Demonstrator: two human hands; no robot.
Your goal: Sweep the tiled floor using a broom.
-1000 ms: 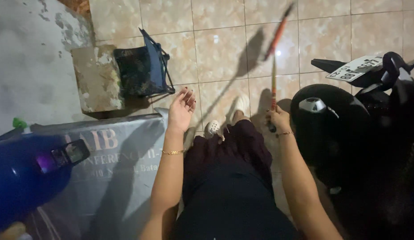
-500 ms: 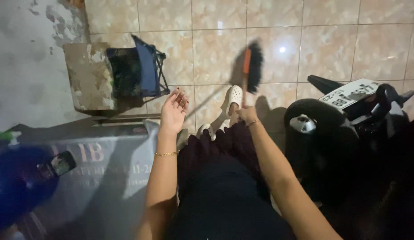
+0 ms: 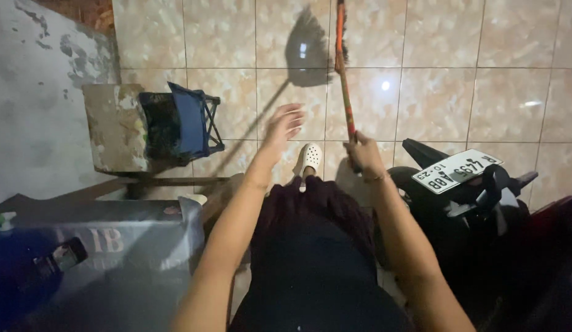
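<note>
Two hands reach out over your dark skirt (image 3: 316, 246). Your right hand (image 3: 361, 154) is closed around the lower end of a broom (image 3: 343, 74), fingers wrapped on the orange stick. The stick runs up and away from you, nearly straight, and leaves the top of the view; its head is cut off there, though a broom-shaped shadow (image 3: 307, 46) lies on the tiled floor (image 3: 470, 86) just left of the stick. Your left hand (image 3: 284, 123) holds nothing. It is loosely open, fingers spread and slightly blurred, hanging in the air above the floor to the left of the broom and well apart from it.

Between your hands, lower down, one white clog (image 3: 308, 158) shows at the hem of the skirt. On your right stands a black scooter (image 3: 470, 209), its white plate (image 3: 457, 171) tilted near your right wrist. On your left a folded blue stool (image 3: 190, 120) leans against a worn block (image 3: 114, 126) by the grey wall (image 3: 34, 110). Nearer to you on the left lies a grey banner (image 3: 132, 246), with a blue bottle (image 3: 21, 270) at the edge of view.
</note>
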